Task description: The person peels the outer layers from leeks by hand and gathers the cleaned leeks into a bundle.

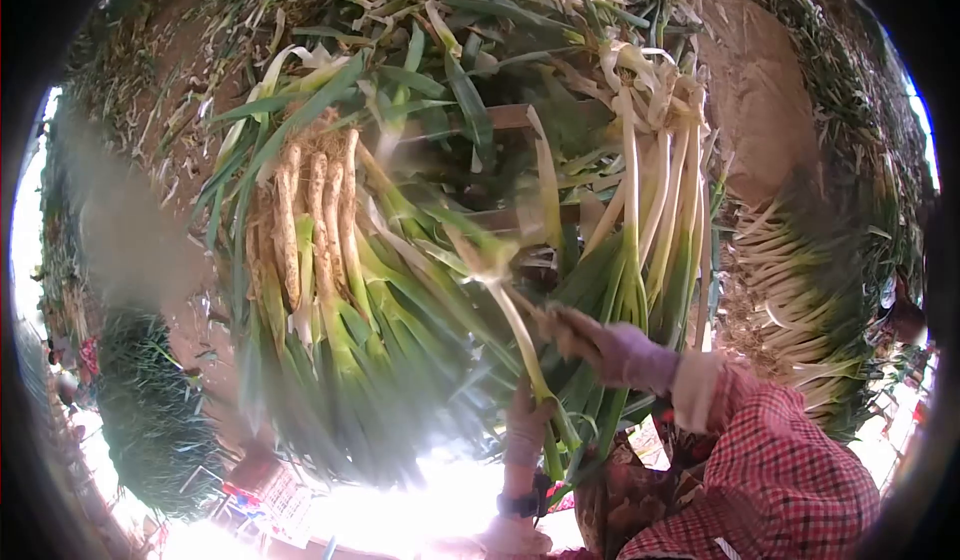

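My left hand (527, 422), with a dark watch (522, 503) at the wrist, is closed around the leafy lower part of a long green onion (520, 335). The onion's pale stalk points up and away, with its upper end blurred. My right hand (585, 340) is beside that stalk, fingers pointing left towards it and smeared. To the left, uncleaned green onions (320, 220) with dirty, brownish stalks and roots lie in a pile. Cleaner, pale green onions (660, 200) hang in a bunch to the right.
Stripped leaves (500, 5) litter the ground ahead. A row of green onions (810, 300) lies at the right, and a dark green heap (150, 410) at the left. Wooden bars (510, 117) show between the bunches. Bare soil (765, 90) lies at the upper right.
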{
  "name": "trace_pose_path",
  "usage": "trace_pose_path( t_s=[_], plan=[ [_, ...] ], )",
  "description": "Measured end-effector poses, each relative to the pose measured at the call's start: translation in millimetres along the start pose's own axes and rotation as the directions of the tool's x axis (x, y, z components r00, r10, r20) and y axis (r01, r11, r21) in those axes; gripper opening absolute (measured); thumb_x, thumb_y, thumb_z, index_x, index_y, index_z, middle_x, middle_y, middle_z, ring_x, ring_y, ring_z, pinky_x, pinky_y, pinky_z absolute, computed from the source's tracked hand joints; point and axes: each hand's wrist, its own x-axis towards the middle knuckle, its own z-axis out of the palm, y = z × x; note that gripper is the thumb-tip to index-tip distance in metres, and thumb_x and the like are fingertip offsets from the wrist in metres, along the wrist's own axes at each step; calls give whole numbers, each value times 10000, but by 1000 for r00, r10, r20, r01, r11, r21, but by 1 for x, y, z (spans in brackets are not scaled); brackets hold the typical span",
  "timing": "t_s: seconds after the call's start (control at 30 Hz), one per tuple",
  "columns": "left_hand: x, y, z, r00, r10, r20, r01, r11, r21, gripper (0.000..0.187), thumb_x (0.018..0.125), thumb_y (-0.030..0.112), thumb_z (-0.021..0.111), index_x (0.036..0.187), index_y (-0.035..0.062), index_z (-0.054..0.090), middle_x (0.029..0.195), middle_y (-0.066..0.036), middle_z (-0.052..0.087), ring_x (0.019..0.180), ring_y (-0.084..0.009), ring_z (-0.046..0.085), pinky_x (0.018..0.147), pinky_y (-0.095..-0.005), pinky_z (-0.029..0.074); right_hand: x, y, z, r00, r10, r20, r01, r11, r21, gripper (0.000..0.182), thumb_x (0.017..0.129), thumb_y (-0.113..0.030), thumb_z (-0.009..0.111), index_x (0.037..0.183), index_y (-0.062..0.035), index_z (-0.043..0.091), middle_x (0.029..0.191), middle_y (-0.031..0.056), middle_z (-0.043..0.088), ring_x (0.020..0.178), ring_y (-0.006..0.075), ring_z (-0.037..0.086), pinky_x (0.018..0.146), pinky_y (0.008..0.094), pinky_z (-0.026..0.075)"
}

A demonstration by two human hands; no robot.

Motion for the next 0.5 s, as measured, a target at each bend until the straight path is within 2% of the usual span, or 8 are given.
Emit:
trace_pose_path(
  t_s=[0.03, 0.13, 0.17, 0.23, 0.3, 0.37, 0.47, 0.5],
  plan=[
    [1, -7, -3, 1000, -25, 16, 25, 1000, 12, 763, 781, 30, 623, 1478, 64, 314, 1182, -96, 552, 1019, -166, 528, 862, -276, 452, -15, -1, 7, 1000, -3, -6, 3, 999, -48, 692, 883, -161, 550, 1491, -201, 222, 832, 200, 659, 718, 395, 648, 624, 457, 517],
    [4, -18, -2, 997, -77, 26, 76, 996, 36, 763, 786, 27, 621, 1482, 68, 308, 1196, -103, 546, 1028, -160, 521, 872, -280, 451, 8, 7, -12, 977, -112, -184, 103, 993, -56, 722, 878, -154, 550, 1505, -210, 198, 870, 193, 664, 733, 394, 647, 639, 460, 517],
    [5, -19, 0, 998, -55, 31, 54, 998, 33, 766, 788, 27, 621, 1484, 69, 304, 1211, -107, 542, 1042, -163, 518, 884, -284, 447, 22, 5, -21, 996, -12, -89, 3, 995, -98, 721, 880, -151, 545, 1507, -194, 191, 853, 189, 663, 734, 384, 653, 632, 464, 513],
    [7, -14, 3, 999, 28, 41, -28, 1000, 8, 772, 790, 29, 623, 1488, 70, 296, 1251, -116, 533, 1082, -174, 512, 916, -293, 437, -11, 7, 0, 993, -99, -61, 93, 991, -93, 736, 871, -148, 552, 1509, -189, 186, 869, 182, 663, 735, 372, 655, 619, 453, 512],
    [3, -20, 9, 995, 80, 60, -80, 997, 0, 779, 791, 35, 627, 1491, 70, 286, 1307, -129, 517, 1144, -193, 497, 955, -303, 420, -27, 7, 8, 998, -66, -13, 65, 994, -86, 749, 867, -146, 557, 1512, -190, 179, 885, 178, 662, 735, 360, 656, 610, 441, 513],
    [8, -23, 12, 993, 95, 75, -99, 994, 49, 787, 790, 43, 631, 1493, 72, 278, 1364, -143, 494, 1203, -211, 480, 986, -311, 405, -9, 13, 0, 998, 62, -1, -62, 994, -85, 760, 867, -145, 559, 1516, -198, 169, 901, 175, 659, 733, 348, 656, 604, 426, 516],
    [10, -25, 19, 996, 80, 44, -85, 988, 132, 800, 787, 60, 638, 1497, 85, 271, 1414, -156, 474, 1236, -222, 484, 994, -320, 408, 24, 21, -18, 978, 94, -186, -90, 996, 30, 674, 881, -145, 591, 1475, -203, 279, 1000, 191, 666, 818, 377, 664, 695, 447, 542],
    [12, -28, 20, 996, 80, 39, -85, 983, 162, 803, 786, 67, 641, 1498, 91, 271, 1421, -158, 472, 1235, -222, 491, 990, -323, 413, 17, 24, -11, 978, 28, -209, -32, 999, -16, 672, 879, -147, 599, 1472, -198, 287, 990, 192, 665, 808, 383, 662, 683, 448, 540]
  ],
)
